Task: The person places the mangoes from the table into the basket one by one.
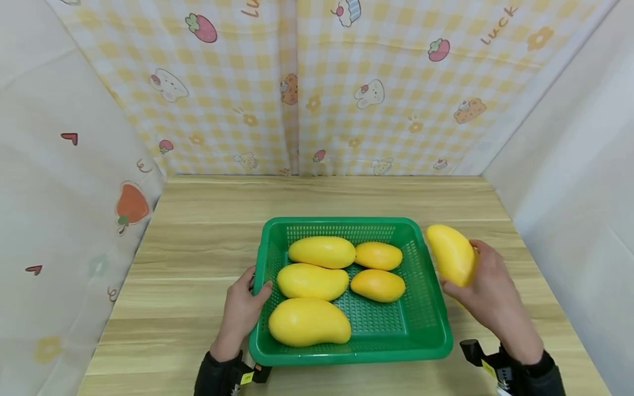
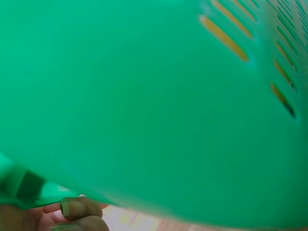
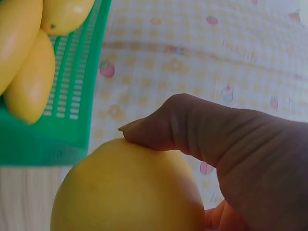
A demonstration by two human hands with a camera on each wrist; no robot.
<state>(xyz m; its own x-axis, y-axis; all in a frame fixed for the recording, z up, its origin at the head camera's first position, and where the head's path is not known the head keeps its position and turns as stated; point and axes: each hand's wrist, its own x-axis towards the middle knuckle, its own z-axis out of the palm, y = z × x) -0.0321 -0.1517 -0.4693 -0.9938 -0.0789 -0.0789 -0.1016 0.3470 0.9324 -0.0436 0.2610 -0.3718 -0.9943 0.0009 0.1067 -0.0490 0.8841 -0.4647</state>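
A green plastic basket (image 1: 351,356) stands on the wooden table with several yellow mangoes inside. Three larger ones, such as the front mango (image 1: 309,323), lie in a column on the left; two smaller ones, such as the orange-yellow mango (image 1: 378,285), lie to their right. My left hand (image 1: 242,309) grips the basket's left rim, thumb over the top; its fingers (image 2: 79,209) curl beneath the rim in the left wrist view. Just outside the basket's right side, my right hand (image 1: 495,294) holds another large mango (image 1: 449,254), its thumb pressed on the skin.
The wooden table (image 1: 198,247) extends around the basket. A yellow checked cloth (image 1: 327,126) hangs behind it, and white cloths (image 1: 579,165) rise along both sides. Inside the basket, bare perforated floor (image 1: 376,319) shows at the front right.
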